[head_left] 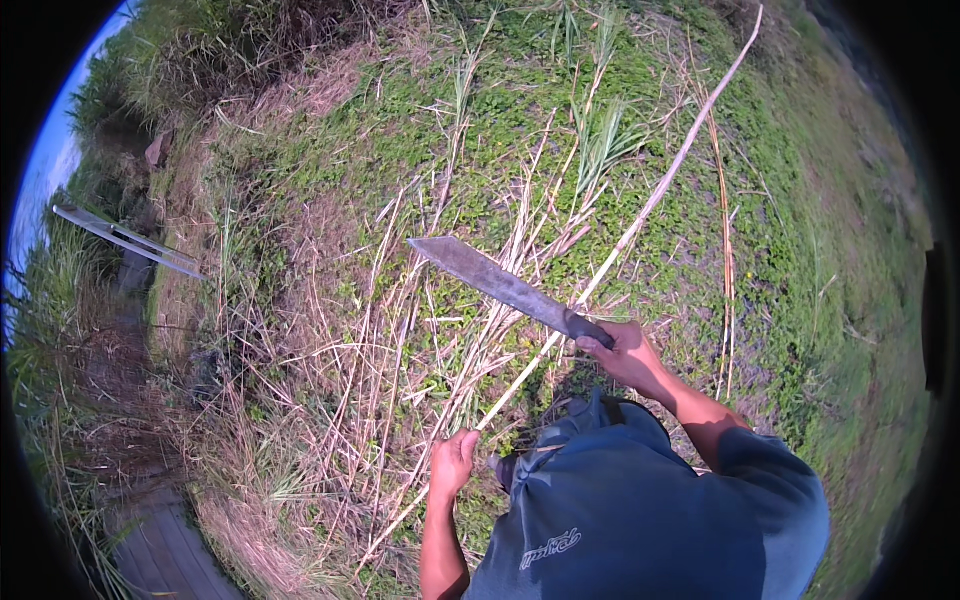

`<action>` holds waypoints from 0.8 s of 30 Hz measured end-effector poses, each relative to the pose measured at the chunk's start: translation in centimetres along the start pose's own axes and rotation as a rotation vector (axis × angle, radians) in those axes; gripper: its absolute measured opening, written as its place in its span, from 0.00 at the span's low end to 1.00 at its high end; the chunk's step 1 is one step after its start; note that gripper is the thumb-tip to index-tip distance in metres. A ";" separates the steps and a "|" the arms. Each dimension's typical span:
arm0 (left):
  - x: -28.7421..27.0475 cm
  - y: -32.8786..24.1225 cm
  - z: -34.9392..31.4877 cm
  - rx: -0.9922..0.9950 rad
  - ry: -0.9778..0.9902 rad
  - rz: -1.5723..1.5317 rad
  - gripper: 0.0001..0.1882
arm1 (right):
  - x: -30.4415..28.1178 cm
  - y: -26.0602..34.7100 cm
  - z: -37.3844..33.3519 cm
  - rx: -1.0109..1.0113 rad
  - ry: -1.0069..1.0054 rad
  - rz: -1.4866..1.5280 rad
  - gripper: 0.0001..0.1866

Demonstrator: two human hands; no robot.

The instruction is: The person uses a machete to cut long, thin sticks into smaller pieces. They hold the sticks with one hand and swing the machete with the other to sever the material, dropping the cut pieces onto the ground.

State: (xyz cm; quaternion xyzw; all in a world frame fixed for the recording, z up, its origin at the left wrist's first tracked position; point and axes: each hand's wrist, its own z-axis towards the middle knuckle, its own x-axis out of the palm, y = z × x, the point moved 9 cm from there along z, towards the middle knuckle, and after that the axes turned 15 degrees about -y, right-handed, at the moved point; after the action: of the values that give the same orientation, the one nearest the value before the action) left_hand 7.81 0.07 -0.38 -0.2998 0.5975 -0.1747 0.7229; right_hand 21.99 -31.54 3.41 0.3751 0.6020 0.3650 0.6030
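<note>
A machete (490, 281) with a broad, worn grey blade and a dark handle is in my right hand (627, 355), its fingers wrapped round the handle. The blade points up and to the left and crosses over a long pale stalk (660, 187). My left hand (454, 460) is closed round that stalk near its lower end. The stalk runs from below my left hand to the far upper right, thinning toward its tip. Whether the blade touches the stalk, I cannot tell.
Cut dry stalks (520, 225) lie scattered over the low green ground plants (330, 140). Tall grass (240, 40) stands at the back left. Further left are a grey metal rail (130, 240) and a plank path (170, 550).
</note>
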 end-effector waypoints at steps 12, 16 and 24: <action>-1.0 -0.8 -0.2 0.115 -0.212 0.232 0.21 | 0.7 0.4 -0.7 -0.109 0.035 -0.125 0.19; -1.5 -0.4 -1.2 0.154 -0.302 0.258 0.20 | -1.9 -0.1 1.3 0.110 -0.117 -0.001 0.19; -1.3 -0.7 -1.7 0.157 -0.306 0.196 0.17 | 2.3 1.0 -1.6 -0.140 0.113 -0.101 0.18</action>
State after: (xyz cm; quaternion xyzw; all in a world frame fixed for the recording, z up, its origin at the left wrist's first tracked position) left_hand 5.90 -0.02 0.91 -0.2059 0.4914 -0.1021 0.8401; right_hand 20.44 -29.03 3.24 0.2800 0.6263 0.3962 0.6102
